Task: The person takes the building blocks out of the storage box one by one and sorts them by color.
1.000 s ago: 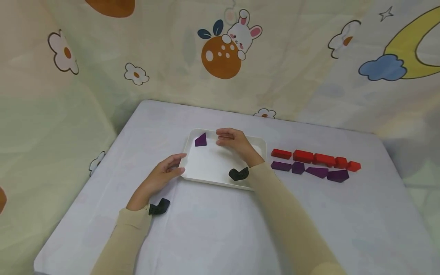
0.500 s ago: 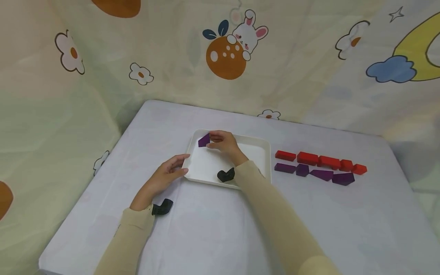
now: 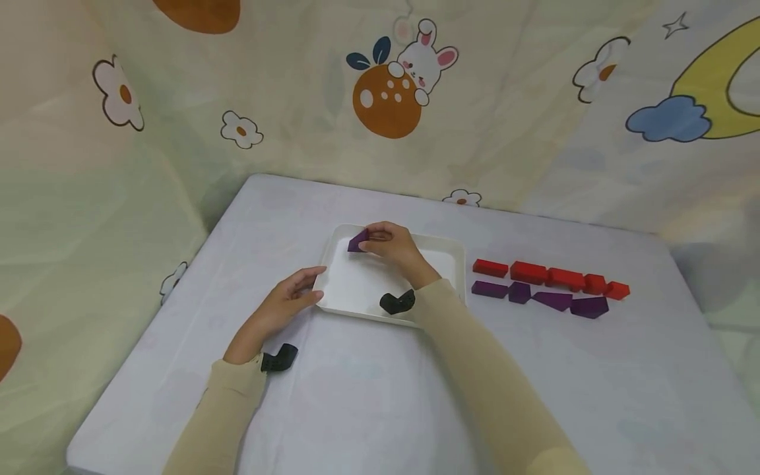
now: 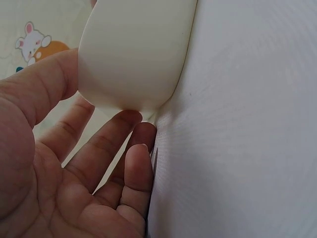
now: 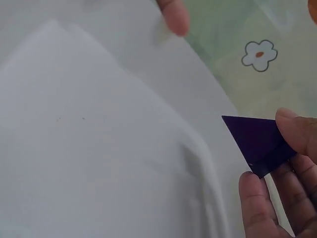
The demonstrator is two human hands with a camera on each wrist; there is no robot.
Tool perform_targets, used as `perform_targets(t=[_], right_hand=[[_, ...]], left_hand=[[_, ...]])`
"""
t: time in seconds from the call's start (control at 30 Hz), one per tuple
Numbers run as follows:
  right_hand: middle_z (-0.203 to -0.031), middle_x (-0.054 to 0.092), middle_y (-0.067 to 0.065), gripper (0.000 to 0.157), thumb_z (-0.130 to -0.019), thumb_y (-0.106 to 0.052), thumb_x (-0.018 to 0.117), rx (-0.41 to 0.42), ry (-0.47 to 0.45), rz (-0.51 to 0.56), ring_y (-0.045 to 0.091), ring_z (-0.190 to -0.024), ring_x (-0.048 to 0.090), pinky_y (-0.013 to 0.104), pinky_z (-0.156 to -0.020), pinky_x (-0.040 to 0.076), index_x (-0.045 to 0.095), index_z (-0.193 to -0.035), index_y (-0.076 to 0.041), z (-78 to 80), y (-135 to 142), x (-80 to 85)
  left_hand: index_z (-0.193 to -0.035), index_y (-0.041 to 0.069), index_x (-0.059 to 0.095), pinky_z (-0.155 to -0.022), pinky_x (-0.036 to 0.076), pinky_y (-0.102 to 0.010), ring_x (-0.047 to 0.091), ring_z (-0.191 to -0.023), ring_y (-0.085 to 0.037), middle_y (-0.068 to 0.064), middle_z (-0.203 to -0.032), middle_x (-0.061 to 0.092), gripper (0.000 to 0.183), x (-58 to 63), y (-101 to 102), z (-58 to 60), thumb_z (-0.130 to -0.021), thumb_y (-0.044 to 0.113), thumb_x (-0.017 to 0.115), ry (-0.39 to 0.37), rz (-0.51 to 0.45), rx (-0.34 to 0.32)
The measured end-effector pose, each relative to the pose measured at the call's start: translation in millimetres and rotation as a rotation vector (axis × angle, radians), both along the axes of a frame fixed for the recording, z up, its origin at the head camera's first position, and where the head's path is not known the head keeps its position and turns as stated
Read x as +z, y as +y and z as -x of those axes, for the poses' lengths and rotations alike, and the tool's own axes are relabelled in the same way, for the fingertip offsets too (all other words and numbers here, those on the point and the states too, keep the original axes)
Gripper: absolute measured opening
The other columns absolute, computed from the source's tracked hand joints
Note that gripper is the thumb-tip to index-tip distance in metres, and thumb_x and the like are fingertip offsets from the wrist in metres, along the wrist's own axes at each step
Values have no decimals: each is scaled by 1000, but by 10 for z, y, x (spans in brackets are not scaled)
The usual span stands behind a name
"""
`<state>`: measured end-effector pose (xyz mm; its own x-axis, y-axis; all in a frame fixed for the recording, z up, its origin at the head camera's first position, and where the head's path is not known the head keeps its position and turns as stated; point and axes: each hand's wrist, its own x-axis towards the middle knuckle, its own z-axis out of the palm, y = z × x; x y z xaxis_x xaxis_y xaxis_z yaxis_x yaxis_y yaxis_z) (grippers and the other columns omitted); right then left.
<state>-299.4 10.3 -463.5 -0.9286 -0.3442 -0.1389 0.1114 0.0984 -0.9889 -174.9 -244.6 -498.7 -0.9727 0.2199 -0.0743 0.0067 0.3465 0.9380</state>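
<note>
My right hand (image 3: pixel 398 249) pinches a purple angular block (image 3: pixel 357 241) above the far left part of the white tray (image 3: pixel 356 310). In the right wrist view, the thumb (image 5: pixel 297 134) lies on one face of the block (image 5: pixel 255 141), with fingertips on its other side. My left hand (image 3: pixel 279 310) is at the tray's left edge, thumb and fingers spread and slightly bent. In the left wrist view, its fingertips (image 4: pixel 130 117) touch the outside of the tray wall (image 4: pixel 136 54) near a corner. Part of the thumb's contact is hidden there.
Right of the tray lie two rows of blocks: several red blocks (image 3: pixel 528 272) behind and several purple blocks (image 3: pixel 552 301) in front. A pale cloth covers the table (image 3: pixel 356 396). A printed curtain (image 3: pixel 285 79) hangs behind the table and at its left.
My right hand has moved left over the tray, taken hold of the purple block and shifted slightly right with it. My left hand stays at the tray's edge.
</note>
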Motion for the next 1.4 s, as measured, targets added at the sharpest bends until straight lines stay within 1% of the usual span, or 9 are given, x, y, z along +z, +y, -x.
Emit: perform_targets(t=[0.13,0.23,0.53,0.63,0.77,0.9,1.2,1.27,1.4], right_hand=[[-128,72,17,39,-97,8,74,16,-25,119,17,-111,69,27,-99,57,63,-135,8,-81,254,139],[-131,70,15,42,-100,6,72,4,-11,124,18,-115,67,27,-100,57,60,-140,6,-179,492,211],[-144,68,20,45,-102,-6,76,-90,193,-169,34,-136,63,39,-112,51,63,-144,0,-506,1265,233],[-145,67,21,45,-103,-9,76,-129,232,-240,36,-136,63,35,-109,52,63,-145,0,-613,1523,211],[-147,65,21,47,-104,-9,74,-192,277,-268,28,-133,64,19,-101,52,60,-148,1,-760,1865,195],[-147,64,22,45,-105,-7,71,-231,344,-263,8,-125,64,13,-98,50,59,-148,3,-874,2184,183],[-125,64,-28,43,-107,-8,69,-353,390,-350,-9,-117,59,7,-94,48,60,-148,1,-1124,2927,177],[-124,63,-31,42,-107,-8,69,-377,411,-368,-12,-117,58,6,-95,47,61,-147,1,-1167,3083,176],[-123,67,-30,39,-106,-2,68,-430,426,-328,-12,-115,59,5,-94,46,65,-145,-3,-1224,3378,159]], left_hand=[[-161,5,49,-117,38,-56,48,-146,-43,-27,-158,52,57,-8,25,20,-109,19,67,-11,3,3],[-161,5,48,-119,35,-59,47,-147,-43,-26,-160,50,57,-14,33,9,-109,20,67,-10,14,-2],[-162,6,48,-118,36,-60,45,-149,-44,-27,-160,51,58,4,-5,-43,-109,20,67,-7,41,7],[-162,6,47,-117,37,-59,46,-149,-44,-27,-160,51,59,12,-21,-52,-109,20,68,-12,52,10],[-163,8,46,-119,37,-60,45,-150,-46,-28,-162,47,61,26,-21,-57,-108,22,69,-28,59,8],[-164,9,45,-121,35,-63,40,-153,-47,-28,-165,43,63,36,-3,-65,-108,24,69,-43,56,13],[-164,7,44,-120,36,-61,43,-151,-46,-28,-164,45,62,31,39,-72,-109,22,68,-32,35,-4],[-164,6,44,-119,39,-55,44,-151,-46,-28,-163,46,61,42,41,-70,-109,21,68,-24,37,-7],[-163,3,44,-110,43,-25,45,-150,-47,-30,-163,46,61,52,51,-54,-109,19,68,-7,32,-12]])
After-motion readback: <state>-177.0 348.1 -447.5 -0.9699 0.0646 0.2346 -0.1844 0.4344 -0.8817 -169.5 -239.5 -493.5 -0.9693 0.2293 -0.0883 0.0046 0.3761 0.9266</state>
